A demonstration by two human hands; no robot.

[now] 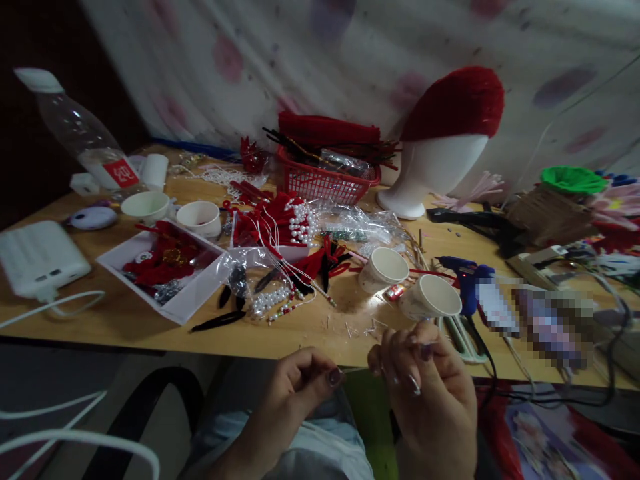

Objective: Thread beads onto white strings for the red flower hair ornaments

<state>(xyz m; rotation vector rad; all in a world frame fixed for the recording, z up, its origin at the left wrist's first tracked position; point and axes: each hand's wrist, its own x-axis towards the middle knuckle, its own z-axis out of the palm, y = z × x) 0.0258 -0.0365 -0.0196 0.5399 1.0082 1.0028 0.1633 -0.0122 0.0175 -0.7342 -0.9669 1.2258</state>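
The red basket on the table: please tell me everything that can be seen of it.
The red basket looks like plastic, with openwork mesh walls and a rim. It stands upright towards the back of the wooden table, left of the white head form. A fuzzy red bundle, dark sticks and a clear packet show above its rim. Crumpled clear wrapping lies before it; contact is unclear.

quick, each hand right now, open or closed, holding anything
Left hand: closed, thumb against fingers; cannot tell whether it holds anything.
Right hand: closed, fingers curled; anything held cannot be made out.
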